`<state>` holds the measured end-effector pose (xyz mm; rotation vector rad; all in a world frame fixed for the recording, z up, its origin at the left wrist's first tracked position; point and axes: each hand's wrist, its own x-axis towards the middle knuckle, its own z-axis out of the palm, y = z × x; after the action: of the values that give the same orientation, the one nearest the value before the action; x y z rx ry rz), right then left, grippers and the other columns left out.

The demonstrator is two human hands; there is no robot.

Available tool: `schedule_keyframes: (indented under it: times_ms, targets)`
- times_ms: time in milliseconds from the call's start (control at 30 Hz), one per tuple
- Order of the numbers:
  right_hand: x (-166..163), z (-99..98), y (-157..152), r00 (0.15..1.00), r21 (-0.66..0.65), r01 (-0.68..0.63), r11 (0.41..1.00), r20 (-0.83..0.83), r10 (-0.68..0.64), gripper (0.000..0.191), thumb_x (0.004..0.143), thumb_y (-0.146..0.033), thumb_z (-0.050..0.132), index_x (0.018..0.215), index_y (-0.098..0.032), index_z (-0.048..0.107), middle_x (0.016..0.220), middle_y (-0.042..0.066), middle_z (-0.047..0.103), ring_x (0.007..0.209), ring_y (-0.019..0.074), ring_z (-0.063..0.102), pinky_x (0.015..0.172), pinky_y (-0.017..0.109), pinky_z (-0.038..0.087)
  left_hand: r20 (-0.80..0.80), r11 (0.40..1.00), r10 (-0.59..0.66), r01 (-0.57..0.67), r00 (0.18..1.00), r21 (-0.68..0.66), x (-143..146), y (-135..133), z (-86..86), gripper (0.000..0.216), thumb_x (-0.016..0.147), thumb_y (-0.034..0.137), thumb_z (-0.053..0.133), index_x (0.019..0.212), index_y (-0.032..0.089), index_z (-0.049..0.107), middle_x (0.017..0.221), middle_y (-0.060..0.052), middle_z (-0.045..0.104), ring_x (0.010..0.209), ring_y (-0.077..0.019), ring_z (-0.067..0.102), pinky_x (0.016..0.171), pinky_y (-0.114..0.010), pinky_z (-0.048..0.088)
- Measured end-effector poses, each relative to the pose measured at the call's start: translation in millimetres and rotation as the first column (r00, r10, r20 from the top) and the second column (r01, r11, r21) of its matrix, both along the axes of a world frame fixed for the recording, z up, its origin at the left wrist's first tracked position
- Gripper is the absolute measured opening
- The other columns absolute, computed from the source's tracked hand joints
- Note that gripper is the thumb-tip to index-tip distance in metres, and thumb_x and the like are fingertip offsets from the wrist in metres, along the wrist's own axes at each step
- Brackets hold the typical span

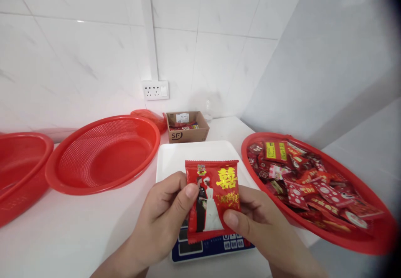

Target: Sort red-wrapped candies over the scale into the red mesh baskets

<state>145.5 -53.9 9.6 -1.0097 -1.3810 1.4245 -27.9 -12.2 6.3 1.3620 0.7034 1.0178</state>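
Observation:
Between both hands I hold a red snack packet (213, 202), upright, with gold characters and a printed bride and groom facing me. My left hand (167, 213) pinches its left edge, thumb on the front. The lower right edge is gripped by my right hand (258, 219), its thumb also across the front. Fingers behind the packet are hidden. Below and behind it stands a digital scale (188, 253) with a white pan (169, 156) and a blue keypad panel, partly covered by the packet and my hands.
On the right, a red basket (336, 238) holds many wrapped snacks (313, 186). An oval red mesh basket (103, 156) stands at left, beside another red basket (25, 194). Behind the scale are a cardboard box (189, 135) with packets inside and a red plastic bag (150, 117).

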Motion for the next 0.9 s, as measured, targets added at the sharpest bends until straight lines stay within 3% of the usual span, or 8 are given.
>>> schedule_keyframes:
  times_ms: [167, 533, 767, 900]
  targets:
    - [0.0, -0.4, -0.2, 1.0, 0.005, 0.005, 1.0, 0.014, -0.005, 0.036, 0.082, -0.046, 0.062, 0.111, -0.025, 0.067, 0.103, 0.006, 0.07, 0.097, 0.0239, 0.064, 0.087, 0.039, 0.05, -0.063, 0.997, -0.012, 0.016, 0.998, 0.07, -2.8, 0.3, -1.9, 0.034, 0.089, 0.045, 0.049, 0.068, 0.019, 0.047, 0.062, 0.0, 0.051, 0.059, -0.0121, 0.044, 0.053, -0.022, 0.04]
    - [0.3, -1.5, -1.8, 0.996, 0.023, 0.048, 0.999, 0.067, -0.05, 0.038, 0.079, -0.051, 0.063, 0.104, -0.023, 0.069, 0.092, 0.006, 0.071, 0.088, 0.0232, 0.064, 0.079, 0.036, 0.052, 0.01, 0.996, -0.055, 0.054, 0.998, 0.069, -5.6, 0.8, -6.5, 0.033, 0.088, 0.045, 0.051, 0.068, 0.019, 0.047, 0.065, 0.0, 0.055, 0.06, -0.012, 0.046, 0.054, -0.022, 0.042]
    - [0.0, 3.2, -3.1, 0.994, 0.032, 0.05, 0.998, 0.096, -0.053, 0.037, 0.078, -0.05, 0.064, 0.106, -0.026, 0.069, 0.097, 0.005, 0.071, 0.093, 0.024, 0.064, 0.082, 0.036, 0.052, -0.047, 0.977, -0.149, 0.155, 0.988, 0.149, -4.4, 3.0, -1.8, 0.037, 0.08, 0.053, 0.059, 0.096, 0.02, 0.065, 0.083, -0.005, 0.065, 0.074, -0.0179, 0.056, 0.067, -0.028, 0.046]
    - [0.4, -3.1, -4.5, 0.995, 0.033, 0.047, 0.998, 0.084, -0.05, 0.037, 0.08, -0.046, 0.064, 0.11, -0.026, 0.067, 0.102, 0.006, 0.07, 0.094, 0.0238, 0.065, 0.078, 0.033, 0.053, -0.02, 0.966, -0.227, 0.228, 0.974, 0.122, -3.3, 3.2, 2.7, 0.033, 0.082, 0.044, 0.061, 0.105, 0.021, 0.066, 0.098, -0.007, 0.068, 0.088, -0.022, 0.062, 0.075, -0.03, 0.049]
